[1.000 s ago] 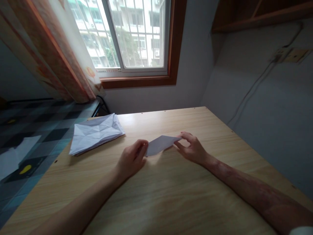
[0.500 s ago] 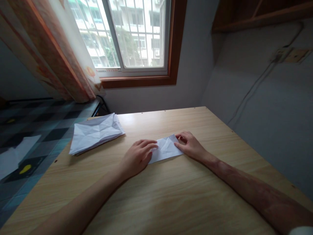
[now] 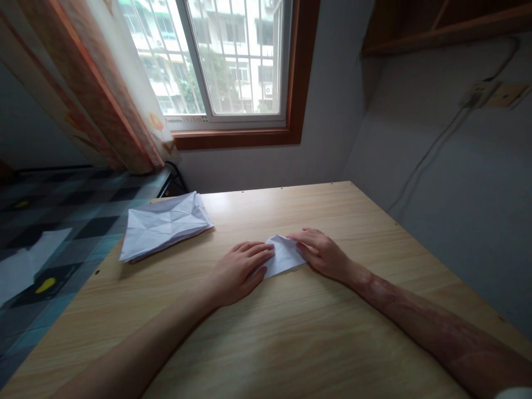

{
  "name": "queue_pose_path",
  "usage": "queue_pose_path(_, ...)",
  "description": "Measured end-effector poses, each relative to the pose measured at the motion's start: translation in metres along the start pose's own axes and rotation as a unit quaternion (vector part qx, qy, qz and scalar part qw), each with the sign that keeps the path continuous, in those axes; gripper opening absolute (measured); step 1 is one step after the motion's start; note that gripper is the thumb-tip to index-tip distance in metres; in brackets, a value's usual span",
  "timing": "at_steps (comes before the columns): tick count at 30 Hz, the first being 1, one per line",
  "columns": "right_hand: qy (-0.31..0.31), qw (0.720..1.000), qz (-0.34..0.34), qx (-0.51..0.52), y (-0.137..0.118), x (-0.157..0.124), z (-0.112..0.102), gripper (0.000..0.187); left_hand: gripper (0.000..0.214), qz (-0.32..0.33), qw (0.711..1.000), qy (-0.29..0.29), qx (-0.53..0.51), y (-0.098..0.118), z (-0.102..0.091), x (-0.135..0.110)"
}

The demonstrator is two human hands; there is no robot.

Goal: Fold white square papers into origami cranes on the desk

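A small folded white sheet of paper [image 3: 285,257] lies on the table between my two hands, its upper edge bent up a little. My left hand [image 3: 241,269] rests flat across the paper's left part, fingers stretched out and pressing it down. At the upper right side, my right hand [image 3: 322,252] has the paper's edge between thumb and fingers. The right end of the sheet is hidden under that hand.
On the light wooden table [image 3: 266,343], a stack of creased white paper [image 3: 166,221] sits at the far left. A checkered bed [image 3: 83,197] adjoins the table's left side, with white paper [image 3: 50,249] on it. A wall with a cable [image 3: 428,149] borders the right.
My right hand has moved left over the paper, turning its upper right corner inward. My left hand has slid slightly right, and less of the paper shows now.
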State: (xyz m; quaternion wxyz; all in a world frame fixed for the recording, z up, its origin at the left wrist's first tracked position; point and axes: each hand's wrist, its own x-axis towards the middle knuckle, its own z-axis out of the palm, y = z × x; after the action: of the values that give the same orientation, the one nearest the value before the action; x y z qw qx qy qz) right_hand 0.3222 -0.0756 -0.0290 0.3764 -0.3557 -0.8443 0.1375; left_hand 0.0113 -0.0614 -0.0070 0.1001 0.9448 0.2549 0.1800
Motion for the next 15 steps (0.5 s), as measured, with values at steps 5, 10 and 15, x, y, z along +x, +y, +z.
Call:
queue_pose_path(5, -0.010, 0.999, 0.030, 0.009, 0.0017, -0.0004, 0.0002, 0.050, 0.045, 0.003, 1.000, -0.014, 0.005, 0.0001, -0.0009, 0.0001)
queue_pose_path(10, -0.019, 1.000, -0.011, 0.009, 0.0043, 0.0012, -0.0019, 0.038, 0.047, 0.003, 1.000, -0.003, 0.003, -0.0009, 0.0003, -0.0008)
queue_pose_path(15, -0.061, 0.994, -0.087, -0.017, -0.0046, 0.0011, -0.0011, 0.041, 0.049, 0.003, 1.000, -0.001, 0.002, 0.0000, 0.0010, -0.0007)
